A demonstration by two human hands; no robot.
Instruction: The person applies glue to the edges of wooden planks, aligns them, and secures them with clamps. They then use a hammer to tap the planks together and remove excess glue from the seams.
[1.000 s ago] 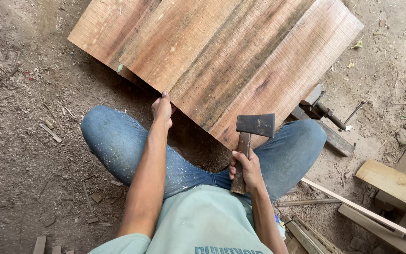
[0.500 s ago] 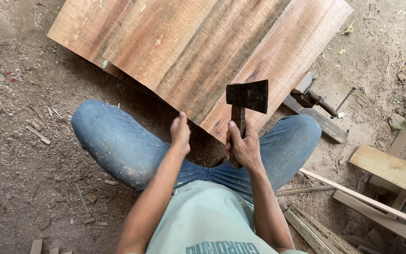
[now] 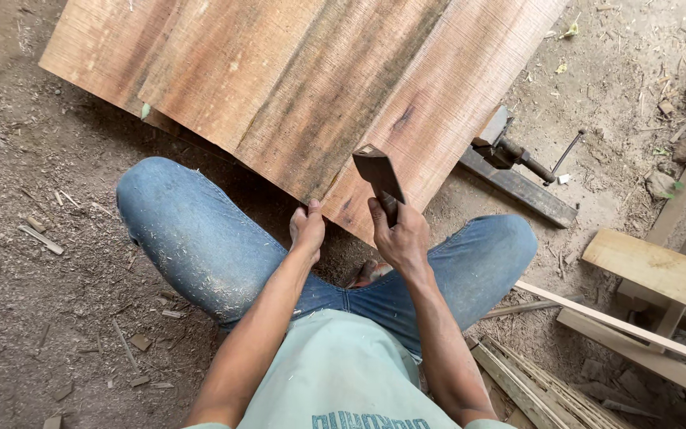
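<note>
The right hand (image 3: 400,238) is clenched around the handle of a hatchet (image 3: 380,176), fingers wrapped high on the shaft just under the head, holding it raised over the near edge of the board (image 3: 303,87). The left hand (image 3: 308,230) rests with its fingertips touching that same near edge, at about 9 o'clock from the right hand and close beside it; it is curled loosely and grips nothing that can be seen. The hatchet's long axis runs roughly from 5 o'clock at the hand to 11 o'clock at the head, so the dark metal head points up and away from the person, tilted slightly left. The head looks dull brown-black and wedge-shaped; most of the handle is hidden in the fist. The board is wide and flat, streaked in reddish, tan and dark brown bands, lying on the dirt with its long grain running toward 1 o'clock. The person sits with knees in blue jeans (image 3: 192,230) spread to either side of the board's corner. At 2 o'clock from the hatchet a clamp (image 3: 518,155) lies on the ground, and at 4 o'clock pale planks (image 3: 653,270) are stacked.
</note>
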